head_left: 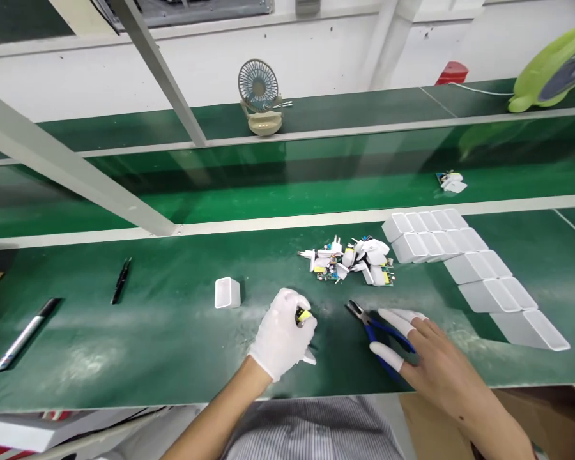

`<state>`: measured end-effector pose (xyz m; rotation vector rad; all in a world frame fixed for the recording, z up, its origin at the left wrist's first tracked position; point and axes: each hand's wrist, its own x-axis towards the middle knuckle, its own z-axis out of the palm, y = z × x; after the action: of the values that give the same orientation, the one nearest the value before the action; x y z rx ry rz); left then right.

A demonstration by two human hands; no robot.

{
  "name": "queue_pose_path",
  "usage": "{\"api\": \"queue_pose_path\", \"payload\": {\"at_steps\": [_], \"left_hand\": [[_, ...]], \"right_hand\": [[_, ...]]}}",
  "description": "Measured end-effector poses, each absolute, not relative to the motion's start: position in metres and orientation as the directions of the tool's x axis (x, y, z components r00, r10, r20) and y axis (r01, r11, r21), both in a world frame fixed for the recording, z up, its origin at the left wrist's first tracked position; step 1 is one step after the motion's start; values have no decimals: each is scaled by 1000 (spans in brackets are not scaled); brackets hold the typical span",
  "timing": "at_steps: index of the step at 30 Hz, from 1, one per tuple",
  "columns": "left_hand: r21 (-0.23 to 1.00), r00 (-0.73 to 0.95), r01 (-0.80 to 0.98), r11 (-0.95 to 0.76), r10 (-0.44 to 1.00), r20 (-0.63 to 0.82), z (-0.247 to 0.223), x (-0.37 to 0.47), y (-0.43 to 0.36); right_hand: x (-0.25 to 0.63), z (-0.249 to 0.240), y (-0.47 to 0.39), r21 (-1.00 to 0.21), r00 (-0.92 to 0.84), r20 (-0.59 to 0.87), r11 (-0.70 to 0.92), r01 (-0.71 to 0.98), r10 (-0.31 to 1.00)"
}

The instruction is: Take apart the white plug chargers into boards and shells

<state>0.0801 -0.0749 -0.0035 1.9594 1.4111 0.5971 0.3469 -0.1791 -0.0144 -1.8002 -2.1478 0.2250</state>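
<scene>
My left hand [283, 332], in a white glove, is closed around a small circuit board [303, 314] with a yellow component. Most of the board is hidden by the fingers, and a white piece pokes out beneath the glove. My right hand [429, 354] wears white finger cots. Its thumb and fingers are apart, on either side of the blue handles of the pliers [370, 322], which lie on the green table with jaws pointing away. Beyond both hands is a pile of circuit boards with white plug parts [349, 259]. A white plastic case [227, 292] stands left of my left hand.
Rows of white cases [489, 275] stand at the right. Black tweezers [121, 281] and a marker [26, 335] lie at the left. Another board [451, 181] is behind the white rail. A small fan [259, 96] stands on the shelf; a slanted metal post [76, 156] rises at the left.
</scene>
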Motion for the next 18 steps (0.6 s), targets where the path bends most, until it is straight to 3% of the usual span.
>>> {"api": "queue_pose_path", "payload": {"at_steps": [5,12,18], "left_hand": [[742,314,646,-178,948,-45,19,72,-78],[708,404,681,-189,903,-148,34,89,-94],[864,391,499,65,873,-291,41,93,-99]], "right_hand": [[338,-33,-189,-277,-136,173,181,944,975],[307,-24,-177,-480,-78,317,231,847,945],[289,-1,-175,-528,-107,467,374,762,878]]}}
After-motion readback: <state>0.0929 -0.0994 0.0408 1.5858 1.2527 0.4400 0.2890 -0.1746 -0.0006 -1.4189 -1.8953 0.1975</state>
